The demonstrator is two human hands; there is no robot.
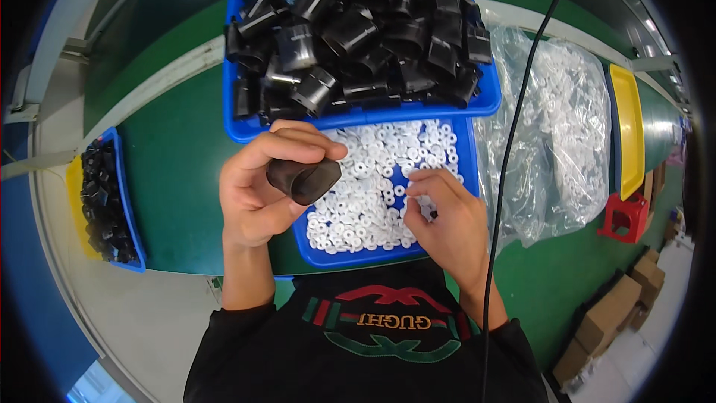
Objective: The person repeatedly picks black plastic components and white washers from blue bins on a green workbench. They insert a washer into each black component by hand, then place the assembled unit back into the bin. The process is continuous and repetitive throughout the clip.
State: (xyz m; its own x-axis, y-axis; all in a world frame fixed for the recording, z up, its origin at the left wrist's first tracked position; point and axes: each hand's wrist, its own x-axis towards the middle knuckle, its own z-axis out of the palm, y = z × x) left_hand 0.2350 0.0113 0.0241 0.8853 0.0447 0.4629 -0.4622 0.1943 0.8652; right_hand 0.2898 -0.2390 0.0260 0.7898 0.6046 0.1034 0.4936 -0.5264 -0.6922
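Observation:
My left hand [250, 190] is closed around a black hollow plastic sleeve [316, 183], its open oval end turned toward the right. Over the right part of a blue tray [365, 259] is my right hand [456, 227], fingers curled and thumb and index tips close together. Whatever may be between those tips is too small to make out. Many small white plastic rings [358, 216] fill the tray below both hands. Beyond it, a blue bin [358, 117] is heaped with black plastic sleeves [350, 33] like the held one; it overlaps the tray's far edge.
A clear plastic bag [559, 134] of white pieces lies right of the tray, beside a yellow tray [626, 130]. A black cable [514, 130] hangs across the right side. At the left stands another blue bin [128, 201] of black parts. A red stool [623, 218] stands at right.

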